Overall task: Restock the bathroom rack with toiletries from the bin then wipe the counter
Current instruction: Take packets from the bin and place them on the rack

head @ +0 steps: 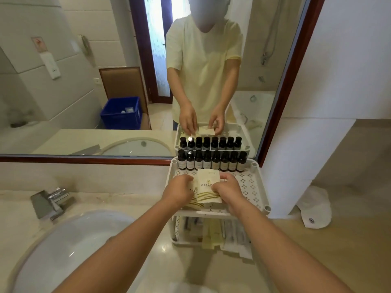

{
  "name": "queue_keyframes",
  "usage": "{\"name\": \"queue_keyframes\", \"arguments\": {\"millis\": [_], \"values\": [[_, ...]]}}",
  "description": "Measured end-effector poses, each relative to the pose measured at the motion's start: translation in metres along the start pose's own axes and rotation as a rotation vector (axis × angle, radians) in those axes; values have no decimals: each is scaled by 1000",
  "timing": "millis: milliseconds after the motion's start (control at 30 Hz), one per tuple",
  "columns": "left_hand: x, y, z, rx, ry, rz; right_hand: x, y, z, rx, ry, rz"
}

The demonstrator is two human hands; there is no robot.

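Head view: cream packet (208, 186) runs up-frame on the rack (251, 187), right hand (227, 190) pinching it, left hand (178, 192) holding second packet (193, 203).

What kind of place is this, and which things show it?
Most likely a hotel bathroom. A sink with a tap sits under a wide mirror, which reflects a bathtub. A white rack holds a row of matching small bottles and packets, as hotels supply.

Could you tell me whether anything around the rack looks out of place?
Yes: packets on the lower shelf of the rack spill past its front edge onto the counter, unlike the neat bottle row above. A white cloth lies crumpled right.
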State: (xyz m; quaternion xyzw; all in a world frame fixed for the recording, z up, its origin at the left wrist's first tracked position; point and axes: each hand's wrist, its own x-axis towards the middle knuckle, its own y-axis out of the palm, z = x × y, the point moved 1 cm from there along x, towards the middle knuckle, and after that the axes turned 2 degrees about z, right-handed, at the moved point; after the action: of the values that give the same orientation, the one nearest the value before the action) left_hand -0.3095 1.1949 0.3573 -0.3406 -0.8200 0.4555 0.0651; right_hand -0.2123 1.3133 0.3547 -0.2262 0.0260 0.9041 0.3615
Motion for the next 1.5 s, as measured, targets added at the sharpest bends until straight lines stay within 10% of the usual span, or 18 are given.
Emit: {"name": "queue_keyframes", "arguments": {"millis": [567, 967, 1500], "values": [[-3, 7, 12, 281, 38, -112, -1, 9, -13, -844, -87, -41], [-40, -6, 17, -58, 116, -253, -17, 12, -8, -637, -307, -75], [-201, -60, 143, -591, -183, -567, -149, 160, -18, -491, -636, 331]]}}
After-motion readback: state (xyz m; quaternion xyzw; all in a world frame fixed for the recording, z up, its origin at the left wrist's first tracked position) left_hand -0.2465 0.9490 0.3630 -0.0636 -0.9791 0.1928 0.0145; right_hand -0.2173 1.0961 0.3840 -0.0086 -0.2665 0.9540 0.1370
